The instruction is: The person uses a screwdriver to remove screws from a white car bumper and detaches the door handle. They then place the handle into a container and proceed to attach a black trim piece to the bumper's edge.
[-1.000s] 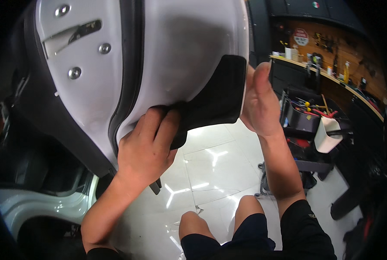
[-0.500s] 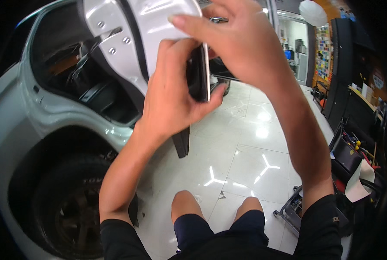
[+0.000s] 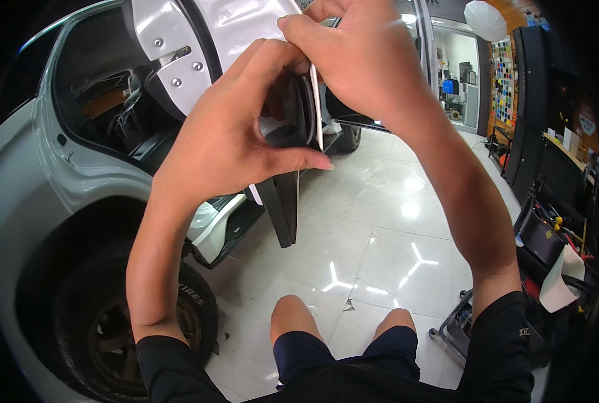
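Observation:
In front of me stands an open car door (image 3: 249,20), whose pale painted face has a black rubber seal (image 3: 201,33) down it and several bolts by a slot. My left hand (image 3: 212,134) is curled round the door's edge, its thumb stretched along the lower side. Between that thumb and the fingers shows a glossy black panel (image 3: 283,111) with a thin white rim (image 3: 317,114). Higher up, my right hand (image 3: 363,64) closes on the same edge from the right, its thumb against the left hand's knuckles. Its other fingertips are partly hidden.
At left is the silver car body (image 3: 91,178) with its rear wheel (image 3: 121,329) and a side step (image 3: 219,232). Shiny pale floor tiles (image 3: 353,208) lie below. A wheeled cart (image 3: 454,329) and a tool bag (image 3: 541,235) stand at right.
My left hand has shifted left and its thumb has straightened along the edge. The right hand has come slightly lower and closer to it. More of the side step and wheel shows.

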Available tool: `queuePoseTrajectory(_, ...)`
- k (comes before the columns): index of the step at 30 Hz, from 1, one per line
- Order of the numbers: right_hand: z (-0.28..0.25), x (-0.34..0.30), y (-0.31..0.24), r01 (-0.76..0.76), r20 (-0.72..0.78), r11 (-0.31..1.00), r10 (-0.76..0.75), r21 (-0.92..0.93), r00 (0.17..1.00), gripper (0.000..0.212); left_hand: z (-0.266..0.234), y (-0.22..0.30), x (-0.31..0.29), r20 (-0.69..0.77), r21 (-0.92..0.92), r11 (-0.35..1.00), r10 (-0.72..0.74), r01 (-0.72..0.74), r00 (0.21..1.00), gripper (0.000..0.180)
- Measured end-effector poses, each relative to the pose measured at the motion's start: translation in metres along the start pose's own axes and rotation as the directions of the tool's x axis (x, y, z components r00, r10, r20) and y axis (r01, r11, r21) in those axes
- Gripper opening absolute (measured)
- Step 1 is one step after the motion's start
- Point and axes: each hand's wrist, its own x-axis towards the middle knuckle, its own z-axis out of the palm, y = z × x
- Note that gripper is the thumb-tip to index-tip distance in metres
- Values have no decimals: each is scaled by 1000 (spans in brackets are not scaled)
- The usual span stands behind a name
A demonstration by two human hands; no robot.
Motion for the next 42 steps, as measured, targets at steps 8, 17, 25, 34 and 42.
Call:
queuePoseTrajectory(8,2,-6,8,233,-133,941,-271,-244,953,48,15,-10,21,-125,-5,990,142,-144,982,22)
queuePoseTrajectory(17,-14,2,21,263,-50,957,-271,-124,961,43,43,23,24,-265,-82,967,-254,241,930,26)
queuePoseTrajectory(25,-13,1,15,293,-39,955,-295,-46,955,38,40,49,17,-140,19,879,-470,477,871,11)
queuePoseTrajectory(34,-10,4,-1,266,-7,962,-266,67,964,33,43,-2,-2,-160,-411,885,-309,221,938,25)
queuePoseTrajectory(42,-16,6,-10,143,129,990,-144,18,981,32,47,-11,-3,-167,-575,807,-276,134,946,30)
